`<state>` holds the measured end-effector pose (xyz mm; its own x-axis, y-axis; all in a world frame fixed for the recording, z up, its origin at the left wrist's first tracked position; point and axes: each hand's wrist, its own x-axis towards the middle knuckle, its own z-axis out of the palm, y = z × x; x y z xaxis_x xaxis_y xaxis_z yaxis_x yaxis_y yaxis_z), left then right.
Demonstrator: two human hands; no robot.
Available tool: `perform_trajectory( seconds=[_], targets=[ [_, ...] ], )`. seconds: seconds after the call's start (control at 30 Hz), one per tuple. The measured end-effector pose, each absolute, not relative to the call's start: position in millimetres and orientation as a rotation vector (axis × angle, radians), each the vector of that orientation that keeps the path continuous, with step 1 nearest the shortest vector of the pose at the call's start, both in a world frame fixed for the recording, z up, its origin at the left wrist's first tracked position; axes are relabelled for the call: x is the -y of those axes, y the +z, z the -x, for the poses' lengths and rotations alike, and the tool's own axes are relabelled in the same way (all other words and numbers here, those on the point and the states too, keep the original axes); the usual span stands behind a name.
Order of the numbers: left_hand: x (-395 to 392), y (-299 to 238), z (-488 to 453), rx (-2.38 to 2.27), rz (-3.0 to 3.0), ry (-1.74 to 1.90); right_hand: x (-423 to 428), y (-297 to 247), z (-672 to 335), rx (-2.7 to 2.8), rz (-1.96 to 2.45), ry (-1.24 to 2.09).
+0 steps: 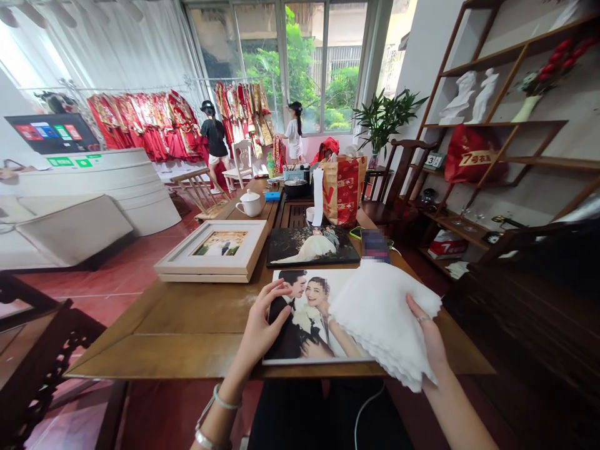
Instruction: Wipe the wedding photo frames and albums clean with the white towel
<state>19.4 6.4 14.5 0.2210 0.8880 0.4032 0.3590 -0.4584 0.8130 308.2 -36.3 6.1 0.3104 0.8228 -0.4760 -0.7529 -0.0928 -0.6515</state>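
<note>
A wedding photo panel (pixel 300 325) showing a couple lies flat at the table's near edge. My left hand (pixel 267 315) rests over its left side, fingers apart and slightly curled, holding nothing. In my right hand (pixel 427 331) is a white cloth (pixel 382 312) with a scalloped edge, thumb on top and the other fingers beneath. The cloth drapes over the right part of the panel and hides it. Just behind lies a darker wedding photo panel (pixel 312 245). To its left are stacked white picture frames (pixel 253 253), the top one holding a small photo.
On the wooden table (pixel 187 331) stand a white lidded cup (pixel 250 203), a red and tan paper bag (pixel 341 190) and a phone (pixel 375 245) with a cable. Wooden shelves (pixel 509 122) rise at right. Two people (pixel 214 140) stand near racks of red garments (pixel 145 125).
</note>
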Motion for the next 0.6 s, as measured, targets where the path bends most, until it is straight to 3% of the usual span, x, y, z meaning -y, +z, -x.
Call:
perform_trajectory(
  seconds=[0.2, 0.6],
  targets=[
    [0.7, 10.1, -19.9, -1.196, -2.148, 0.932, 36.6, 8.3, -307.1, 0.062, 0.992, 1.292],
    [-3.9, 7.9, -12.6, -1.284, -2.106, 1.007, 37.3, 5.0, -310.3, 0.090, 0.982, 1.356]
  ],
)
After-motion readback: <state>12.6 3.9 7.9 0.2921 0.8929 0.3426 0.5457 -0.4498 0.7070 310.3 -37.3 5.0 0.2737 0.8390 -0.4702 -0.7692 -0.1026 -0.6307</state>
